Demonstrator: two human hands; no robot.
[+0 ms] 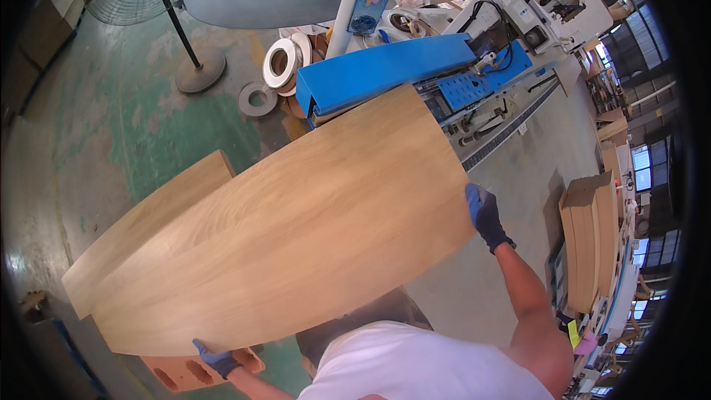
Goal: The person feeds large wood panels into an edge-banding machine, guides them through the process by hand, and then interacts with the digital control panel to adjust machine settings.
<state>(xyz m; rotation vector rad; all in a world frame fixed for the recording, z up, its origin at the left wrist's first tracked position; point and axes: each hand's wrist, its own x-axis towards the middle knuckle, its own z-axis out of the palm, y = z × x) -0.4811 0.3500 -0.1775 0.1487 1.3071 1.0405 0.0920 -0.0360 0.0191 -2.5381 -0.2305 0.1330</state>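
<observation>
A large, light-brown wood-grain board point(289, 230) lies slantwise in front of me, its far edge by the blue machine cover. My left hand point(215, 360), in a blue glove, grips the near long edge toward the board's left end. Its thumb rests on top, and the other fingers are partly hidden. At the right end, my right hand point(485, 215), also gloved, is closed on the short edge, its fingertips hidden by the board. Another wood-grain board point(159, 204) shows beneath and beyond the left part of the first.
A blue-covered machine point(385, 63) with a metal rail stands beyond the board. Rolls of edging tape point(281, 63) sit left of it, near a pedestal fan point(200, 74). Panels point(589, 241) are stacked at the right. An orange block with holes point(185, 374) stands under the board's near edge.
</observation>
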